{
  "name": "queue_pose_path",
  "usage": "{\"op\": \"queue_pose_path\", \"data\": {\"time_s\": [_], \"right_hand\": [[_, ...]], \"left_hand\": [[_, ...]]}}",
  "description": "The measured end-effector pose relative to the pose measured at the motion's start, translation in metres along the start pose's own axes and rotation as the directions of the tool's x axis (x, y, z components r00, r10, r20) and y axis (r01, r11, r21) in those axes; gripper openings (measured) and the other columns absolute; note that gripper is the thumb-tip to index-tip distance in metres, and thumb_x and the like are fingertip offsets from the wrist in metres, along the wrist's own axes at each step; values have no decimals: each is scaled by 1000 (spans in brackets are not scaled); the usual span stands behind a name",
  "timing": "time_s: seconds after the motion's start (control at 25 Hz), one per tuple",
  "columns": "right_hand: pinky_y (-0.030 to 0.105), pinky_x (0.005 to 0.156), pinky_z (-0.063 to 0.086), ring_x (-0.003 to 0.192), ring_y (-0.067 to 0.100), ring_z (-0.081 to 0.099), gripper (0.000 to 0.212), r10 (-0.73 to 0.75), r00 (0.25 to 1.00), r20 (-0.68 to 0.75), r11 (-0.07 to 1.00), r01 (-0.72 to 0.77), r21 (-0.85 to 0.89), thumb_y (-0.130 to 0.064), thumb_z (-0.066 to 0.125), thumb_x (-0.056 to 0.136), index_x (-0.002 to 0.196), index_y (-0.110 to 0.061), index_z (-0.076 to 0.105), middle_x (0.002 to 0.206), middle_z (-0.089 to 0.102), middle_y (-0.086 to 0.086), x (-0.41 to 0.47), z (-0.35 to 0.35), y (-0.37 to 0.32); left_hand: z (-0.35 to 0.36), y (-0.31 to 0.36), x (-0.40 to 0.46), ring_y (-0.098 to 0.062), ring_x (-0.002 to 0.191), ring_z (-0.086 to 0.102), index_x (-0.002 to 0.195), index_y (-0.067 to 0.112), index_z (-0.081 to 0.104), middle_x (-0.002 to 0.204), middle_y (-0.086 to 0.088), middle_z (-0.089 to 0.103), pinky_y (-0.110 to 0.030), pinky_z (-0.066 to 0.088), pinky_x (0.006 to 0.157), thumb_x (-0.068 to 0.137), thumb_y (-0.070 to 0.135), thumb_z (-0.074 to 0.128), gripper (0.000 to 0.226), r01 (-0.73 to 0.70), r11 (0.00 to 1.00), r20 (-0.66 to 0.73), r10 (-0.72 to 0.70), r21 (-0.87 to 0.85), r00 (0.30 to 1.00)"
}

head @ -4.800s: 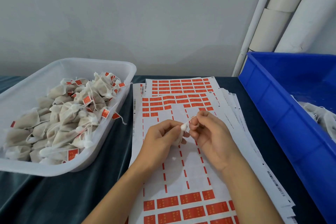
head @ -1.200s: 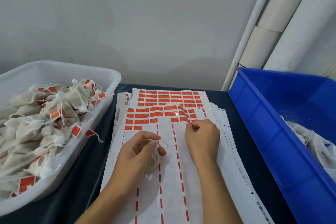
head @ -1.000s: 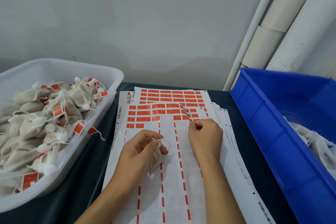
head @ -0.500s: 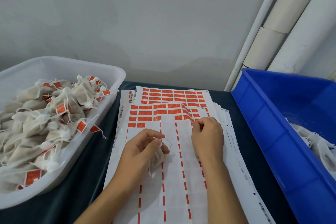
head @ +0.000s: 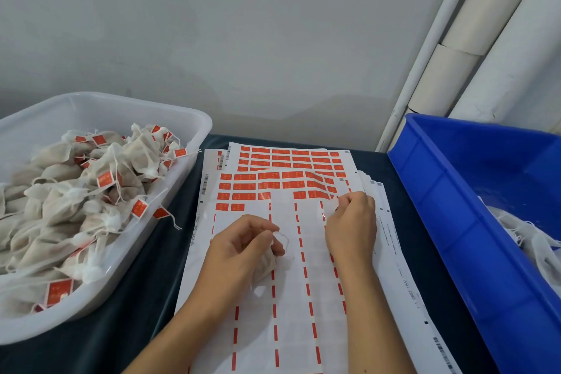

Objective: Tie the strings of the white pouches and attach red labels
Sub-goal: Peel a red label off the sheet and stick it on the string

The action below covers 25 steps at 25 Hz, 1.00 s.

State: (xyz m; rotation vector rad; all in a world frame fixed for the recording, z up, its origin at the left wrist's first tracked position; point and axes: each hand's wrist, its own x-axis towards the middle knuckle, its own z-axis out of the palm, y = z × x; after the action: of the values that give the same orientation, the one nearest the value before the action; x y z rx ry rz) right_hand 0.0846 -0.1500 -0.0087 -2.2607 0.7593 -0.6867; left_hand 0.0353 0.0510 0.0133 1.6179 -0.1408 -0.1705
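Observation:
My left hand (head: 243,247) grips a small white pouch (head: 264,266) over the label sheet, with its string loop (head: 283,239) sticking out past the thumb. My right hand (head: 352,222) rests on the top label sheet (head: 288,297), its fingertips pinching at a red label (head: 329,198) by the sheet's right side. Rows of red labels (head: 267,184) fill the sheet's far end; the near part holds only thin red strips.
A white plastic tub (head: 170,185) at the left holds several tied pouches with red labels. A blue bin (head: 440,222) at the right holds loose white pouches (head: 534,240). More label sheets (head: 288,158) lie stacked beneath. White pipes (head: 449,48) stand at the back right.
My right hand went from the pouch string to the label sheet and now picks at a label. My left hand lowered with the pouch. In the last second little moved.

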Motion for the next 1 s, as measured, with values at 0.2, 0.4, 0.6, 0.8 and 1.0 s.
{"op": "queue_pose_path", "data": {"time_s": [0.2,0.4,0.6,0.8,1.0], "right_hand": [[18,70,47,97,17,62,11,220,962,-163,928,-155,338,-20,42,109,105,-18,52,108,56,-2,8,-13,7],[17,56,54,84,14,72,16,367,922,-123,781,-234,579,-32,37,111,110,-25,51,97,59,-12,6,-23,4],[27,59,62,68,16,76,15,157,980,120,680,-196,707,-37,46,109,100,-37,58,79,72,-8,-1,-35,-17],[31,70,63,89,21,77,15,-72,989,131,549,-71,833,-15,67,99,103,-29,72,97,76,-3,-14,-52,-48],[28,72,63,87,22,76,20,-204,976,72,561,56,826,-10,64,99,101,-27,73,94,76,-4,-32,-74,-63]], "left_hand": [[2,2,-1,-11,89,74,84,35,74,89,5,78,-11,56,71,102,21,61,27,-1,1000,6,1,13,1000],[0,1,-1,-11,89,73,87,23,73,88,5,77,-12,56,70,103,19,60,21,-7,1000,-9,8,27,1000],[2,5,0,-11,79,71,91,14,68,80,4,74,-12,55,65,105,22,55,20,4,1000,-28,-4,6,1000],[2,7,-2,-15,69,68,89,14,68,72,3,70,-22,61,73,103,30,56,25,21,1000,-29,-21,-2,999],[2,7,-1,-11,66,66,85,16,70,71,2,70,-15,56,68,103,32,59,26,9,1000,-33,-9,3,999]]}}
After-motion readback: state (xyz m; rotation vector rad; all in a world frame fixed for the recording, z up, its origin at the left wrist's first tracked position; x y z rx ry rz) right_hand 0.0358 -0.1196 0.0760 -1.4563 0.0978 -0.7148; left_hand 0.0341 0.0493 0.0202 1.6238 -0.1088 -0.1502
